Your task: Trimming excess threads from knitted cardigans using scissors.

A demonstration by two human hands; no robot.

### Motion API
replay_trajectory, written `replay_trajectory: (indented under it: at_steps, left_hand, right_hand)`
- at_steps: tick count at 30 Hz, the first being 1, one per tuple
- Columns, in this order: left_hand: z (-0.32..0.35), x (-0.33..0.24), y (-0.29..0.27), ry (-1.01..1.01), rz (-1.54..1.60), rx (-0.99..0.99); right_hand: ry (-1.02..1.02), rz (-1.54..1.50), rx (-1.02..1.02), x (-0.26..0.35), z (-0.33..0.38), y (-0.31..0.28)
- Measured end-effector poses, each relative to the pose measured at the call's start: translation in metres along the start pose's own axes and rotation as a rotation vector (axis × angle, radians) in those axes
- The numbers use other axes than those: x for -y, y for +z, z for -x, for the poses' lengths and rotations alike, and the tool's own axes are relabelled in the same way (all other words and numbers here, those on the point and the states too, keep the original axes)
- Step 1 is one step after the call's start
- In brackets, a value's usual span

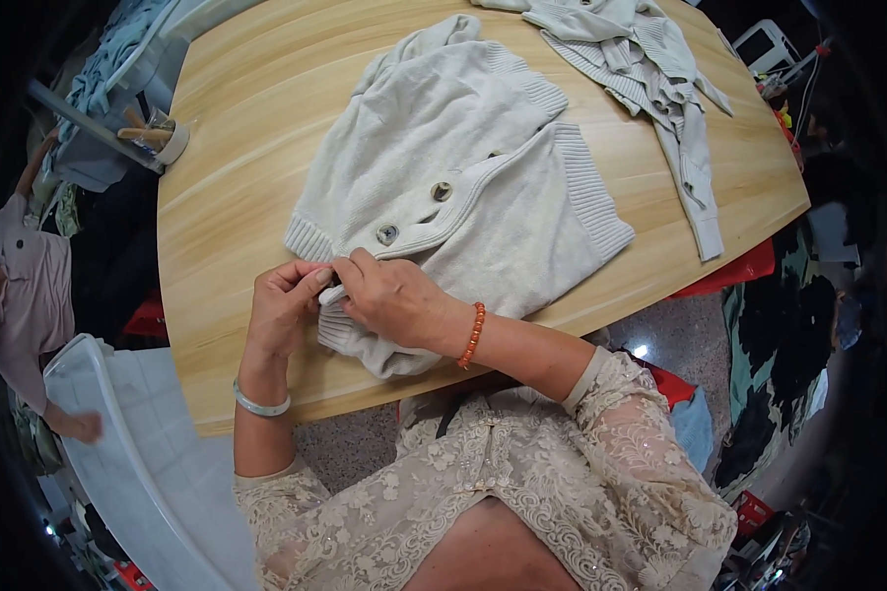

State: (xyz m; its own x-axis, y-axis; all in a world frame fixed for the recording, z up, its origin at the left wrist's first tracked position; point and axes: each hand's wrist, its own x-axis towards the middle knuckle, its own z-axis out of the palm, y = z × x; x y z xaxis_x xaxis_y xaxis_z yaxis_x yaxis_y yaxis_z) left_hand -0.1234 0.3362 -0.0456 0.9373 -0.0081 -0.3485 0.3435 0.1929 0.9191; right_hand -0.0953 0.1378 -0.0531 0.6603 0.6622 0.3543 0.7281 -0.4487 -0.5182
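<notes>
A cream knitted cardigan [394,148] lies on the wooden table, its buttoned front band running diagonally and its ribbed hem toward the right. Large dark-centred buttons show on the band, among them one button [442,191] near the middle. At the cardigan's near left corner, my left hand [284,300] pinches the edge of the band between thumb and finger. Right beside it, my right hand [389,295] is closed on the same edge, fingertips touching the left hand's. A small dark spot shows between the fingertips; the fingers mostly hide it.
More cream knitwear [650,79] is heaped at the table's far right, one sleeve hanging toward me. A cup with wooden-handled tools [168,138] stands at the left edge. Beside the table is a white plastic bin [148,443]. Another person's arm [69,424] reaches near it.
</notes>
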Motion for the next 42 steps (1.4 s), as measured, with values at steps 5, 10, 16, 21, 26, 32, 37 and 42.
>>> replay_trajectory:
  at_steps: [5, 10, 16, 21, 26, 32, 37, 42]
  left_hand:
    - [0.022, 0.007, -0.001, 0.272, -0.182, 0.157]
    - [0.017, 0.029, 0.008, 0.461, -0.456, -0.05]
    - [0.017, 0.036, 0.008, 0.37, -0.402, -0.135]
    - [0.009, 0.039, 0.007, 0.374, -0.303, -0.1]
    - [0.003, 0.033, -0.006, 0.422, -0.35, -0.204]
    - [0.003, -0.011, 0.026, 0.891, -1.068, -0.453]
    - [-0.035, -0.006, 0.062, 0.679, -0.982, -0.005]
    - [-0.056, -0.004, 0.05, 0.367, -0.982, 0.146]
  right_hand:
    - [0.103, -0.228, 0.041, -0.006, -0.003, -0.001]
    - [0.129, -0.327, 0.142, -0.01, 0.001, -0.007]
    - [0.153, -0.374, 0.186, -0.008, 0.001, -0.012]
    - [0.109, -0.363, 0.036, -0.01, -0.003, -0.007]
    - [0.137, -0.226, 0.053, -0.008, 0.003, -0.029]
    - [0.164, 0.063, 0.062, -0.024, 0.015, -0.049]
    - [0.0, 0.054, -0.077, -0.023, 0.017, -0.03]
    - [0.096, -0.122, -0.023, -0.029, 0.02, -0.021]
